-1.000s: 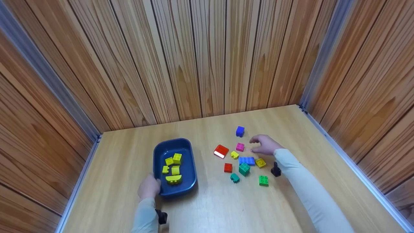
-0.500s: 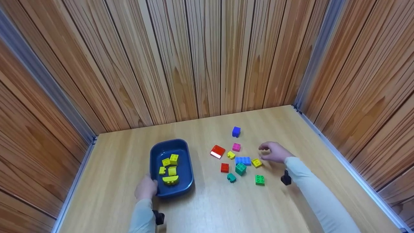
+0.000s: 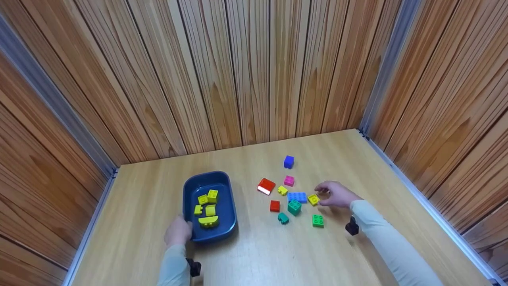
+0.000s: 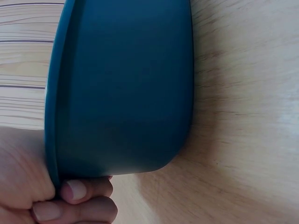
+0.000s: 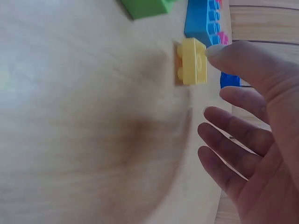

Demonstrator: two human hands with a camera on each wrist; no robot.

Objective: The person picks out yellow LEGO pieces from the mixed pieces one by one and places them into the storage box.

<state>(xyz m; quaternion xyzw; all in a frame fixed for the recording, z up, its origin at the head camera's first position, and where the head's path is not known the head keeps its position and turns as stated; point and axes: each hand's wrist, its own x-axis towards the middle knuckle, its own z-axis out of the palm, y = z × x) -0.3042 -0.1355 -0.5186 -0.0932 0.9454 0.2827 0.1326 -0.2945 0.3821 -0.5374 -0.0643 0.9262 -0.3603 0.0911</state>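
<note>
A dark blue plastic bin [image 3: 234, 214] stands on the left of the table with several yellow toy bricks [image 3: 210, 210] inside. At its near left corner my left hand [image 3: 177, 231] grips the rim; the left wrist view shows fingers [image 4: 93, 210] curled under the rim. My right hand [image 3: 336, 194] hovers just right of a yellow brick [image 3: 313, 200], fingers apart and relaxed, holding nothing. In the right wrist view that yellow brick [image 5: 192, 61] lies studs-down beside the thumb; whether the thumb touches it I cannot tell.
Left of the right hand lie a light blue brick [image 3: 297, 197], a green block [image 3: 294, 207], a small yellow piece [image 3: 282, 190], a pink brick [image 3: 289, 180] and red bricks [image 3: 274, 205]. A bright green brick [image 3: 318, 221] is nearer. Wood-panelled walls [image 3: 254, 71] enclose the table.
My right hand has moved from beside the pink brick rightward and nearer, down to the yellow brick. The left hand stays on the bin. The whole view has shifted slightly.
</note>
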